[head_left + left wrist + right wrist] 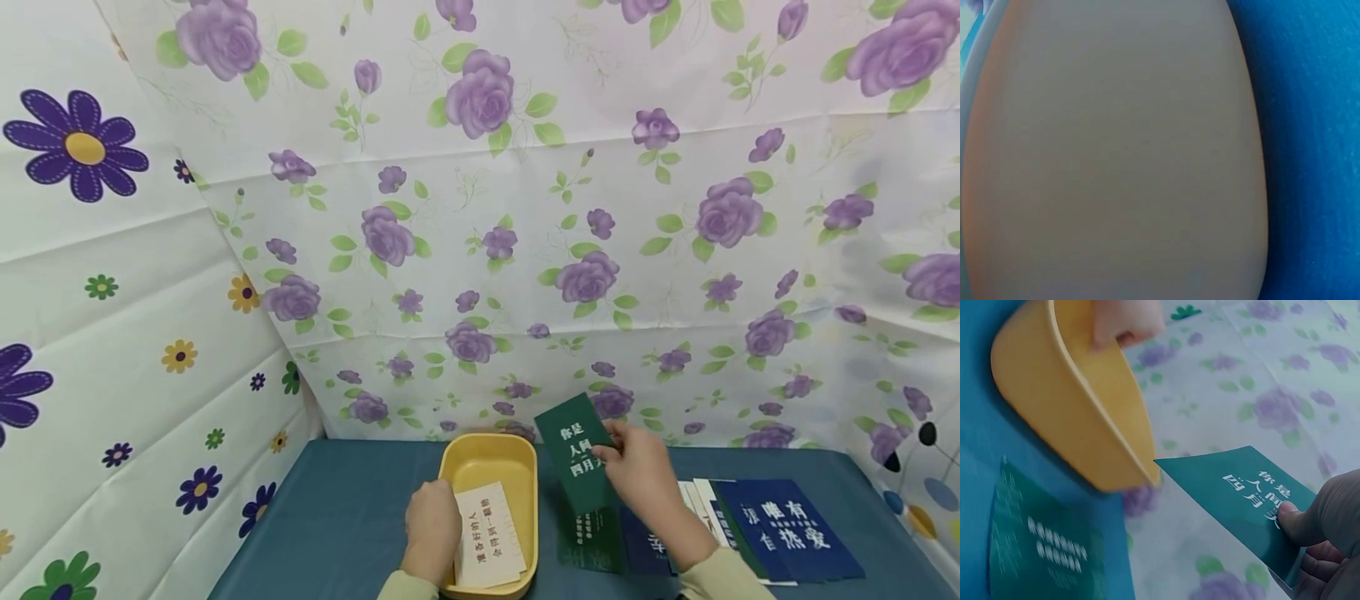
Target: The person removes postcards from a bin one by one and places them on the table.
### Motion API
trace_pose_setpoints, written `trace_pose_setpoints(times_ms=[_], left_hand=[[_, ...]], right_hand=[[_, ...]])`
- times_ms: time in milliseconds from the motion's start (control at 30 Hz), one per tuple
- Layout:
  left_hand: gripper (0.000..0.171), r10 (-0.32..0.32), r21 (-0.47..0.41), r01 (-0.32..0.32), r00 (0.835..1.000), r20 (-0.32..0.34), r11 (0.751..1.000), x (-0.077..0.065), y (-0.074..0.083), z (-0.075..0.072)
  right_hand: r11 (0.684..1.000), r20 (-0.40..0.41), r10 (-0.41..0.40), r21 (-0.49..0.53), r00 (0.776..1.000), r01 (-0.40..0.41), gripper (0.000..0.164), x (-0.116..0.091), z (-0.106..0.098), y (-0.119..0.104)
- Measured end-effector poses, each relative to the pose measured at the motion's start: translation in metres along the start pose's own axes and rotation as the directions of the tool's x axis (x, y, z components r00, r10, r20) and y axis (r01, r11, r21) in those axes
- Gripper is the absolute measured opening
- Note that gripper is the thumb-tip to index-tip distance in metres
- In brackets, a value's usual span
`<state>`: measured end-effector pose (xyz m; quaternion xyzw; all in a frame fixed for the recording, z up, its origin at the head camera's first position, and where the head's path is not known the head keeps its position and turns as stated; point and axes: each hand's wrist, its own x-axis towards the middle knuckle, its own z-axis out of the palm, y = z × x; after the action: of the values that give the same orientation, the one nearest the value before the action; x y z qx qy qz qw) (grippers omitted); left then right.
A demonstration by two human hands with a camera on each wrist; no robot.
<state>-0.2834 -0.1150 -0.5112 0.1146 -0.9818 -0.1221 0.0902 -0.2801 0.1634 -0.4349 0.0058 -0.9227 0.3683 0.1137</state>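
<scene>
My right hand [647, 477] pinches a green card [576, 450] with white Chinese characters, thumb on its printed face. The card is held up tilted, just right of a yellow plastic box [531, 500]; the right wrist view shows it apart from the box. At the box's left rim, my left hand [433, 527] grips the edge with curled fingers. Cream cards [489, 533] with dark characters lie inside the box. Below the held card, another green card [603, 546] lies on the table. The left wrist view is filled by a blurred skin-toned surface.
To the right on the blue-green table [360, 500] lies an overlapping row of cards, ending in dark blue cards [802, 533]; the right forearm covers part of the row. Behind stands a white floral curtain [525, 250], with another flowered sheet [135, 333] on the left.
</scene>
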Motion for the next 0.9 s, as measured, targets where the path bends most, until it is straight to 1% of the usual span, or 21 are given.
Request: trace_pose_setpoints(times_ms=[200,367,500,667,800,900], left_hand=[[0.006,-0.012,0.010,0.012,1.000,0.013,1.000,0.000,0.000,0.003],[0.005,-0.012,0.009,0.012,1.000,0.020,1.000,0.001,0.001,0.002],[0.005,0.011,0.002,-0.011,1.000,0.003,1.000,0.002,0.001,0.001],[0.006,0.024,0.004,-0.023,1.000,-0.016,1.000,0.003,0.001,0.001],[0.005,0.011,0.012,-0.011,1.000,-0.005,1.000,0.003,0.001,0.002],[0.005,0.008,0.014,-0.008,1.000,0.003,1.000,0.002,0.000,0.003]], right_hand=[[0.999,-0.038,0.015,-0.032,0.999,-0.016,0.047,-0.001,-0.028,0.023],[0.999,-0.053,0.033,-0.042,0.998,-0.036,0.047,-0.002,-0.042,0.034],[0.998,-0.059,0.041,-0.053,0.997,-0.044,0.050,-0.004,-0.052,0.043],[0.994,-0.111,0.047,-0.093,0.993,-0.057,0.049,-0.005,-0.065,0.058],[0.989,-0.154,0.051,-0.127,0.987,-0.071,0.050,-0.005,-0.081,0.071],[0.986,-0.161,0.067,-0.140,0.985,-0.090,0.052,-0.004,-0.095,0.081]])
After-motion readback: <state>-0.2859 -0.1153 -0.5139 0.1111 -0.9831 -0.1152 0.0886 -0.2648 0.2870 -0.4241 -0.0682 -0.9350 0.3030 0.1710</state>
